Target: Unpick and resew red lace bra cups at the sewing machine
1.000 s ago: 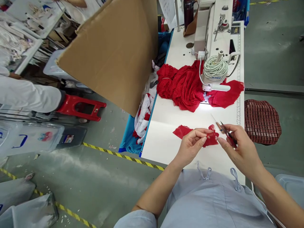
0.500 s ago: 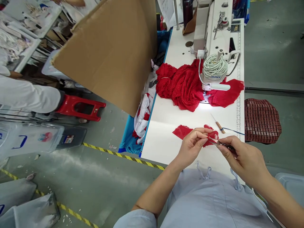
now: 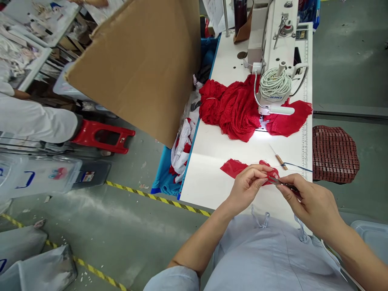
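Note:
Red lace fabric (image 3: 232,167) lies low over the white table, and my left hand (image 3: 247,186) pinches a part of it between thumb and fingers. My right hand (image 3: 313,202) is closed around dark thread snips (image 3: 289,186), whose blades point left at the lace beside my left fingertips. Whether the blades touch the fabric is hard to make out. Just beyond my hands, a wooden-handled awl (image 3: 281,162) with a thin metal point rests on the table, a dark blue cord at its handle.
A sewing machine (image 3: 274,87) stands on the white table (image 3: 206,169), with bunched red lace (image 3: 233,107) under and beside it. Left of the table are a large cardboard sheet (image 3: 145,68) and a blue bin (image 3: 165,171) of cloth. A co-worker's white sleeve (image 3: 39,119) shows near a red stool (image 3: 103,136).
The lace at my fingertips has shifted slightly, and the snips' blades are angled a little differently. Both hands stay in nearly the same place.

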### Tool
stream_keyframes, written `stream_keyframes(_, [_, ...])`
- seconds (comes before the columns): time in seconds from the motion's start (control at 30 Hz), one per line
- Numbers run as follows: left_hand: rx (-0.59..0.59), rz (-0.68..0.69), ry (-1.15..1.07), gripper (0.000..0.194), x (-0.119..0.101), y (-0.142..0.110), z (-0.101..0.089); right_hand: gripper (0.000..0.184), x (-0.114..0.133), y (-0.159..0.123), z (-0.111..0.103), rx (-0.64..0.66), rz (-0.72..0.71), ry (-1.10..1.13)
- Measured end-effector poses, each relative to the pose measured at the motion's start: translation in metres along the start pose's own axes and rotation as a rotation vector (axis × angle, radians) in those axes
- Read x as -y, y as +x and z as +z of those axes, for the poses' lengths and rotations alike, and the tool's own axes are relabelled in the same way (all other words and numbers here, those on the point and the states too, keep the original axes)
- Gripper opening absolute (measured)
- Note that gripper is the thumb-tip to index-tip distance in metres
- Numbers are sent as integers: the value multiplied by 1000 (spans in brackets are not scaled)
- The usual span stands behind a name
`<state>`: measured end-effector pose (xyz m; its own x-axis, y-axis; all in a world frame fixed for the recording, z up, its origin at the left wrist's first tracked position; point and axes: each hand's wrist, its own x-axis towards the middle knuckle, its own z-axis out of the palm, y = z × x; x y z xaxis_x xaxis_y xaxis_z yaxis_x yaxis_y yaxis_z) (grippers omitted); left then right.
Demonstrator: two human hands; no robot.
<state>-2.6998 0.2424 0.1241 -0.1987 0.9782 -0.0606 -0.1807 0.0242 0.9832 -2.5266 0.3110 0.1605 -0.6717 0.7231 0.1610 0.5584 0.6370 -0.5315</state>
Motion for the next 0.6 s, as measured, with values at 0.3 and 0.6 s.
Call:
stream_keyframes(0.3, [11, 80, 107, 15, -2, 2, 2, 28, -1, -2, 3, 159, 277, 452])
stream_keyframes(0.6, [34, 147, 217, 15, -2, 4, 0, 23, -3, -7, 16, 56, 295, 488])
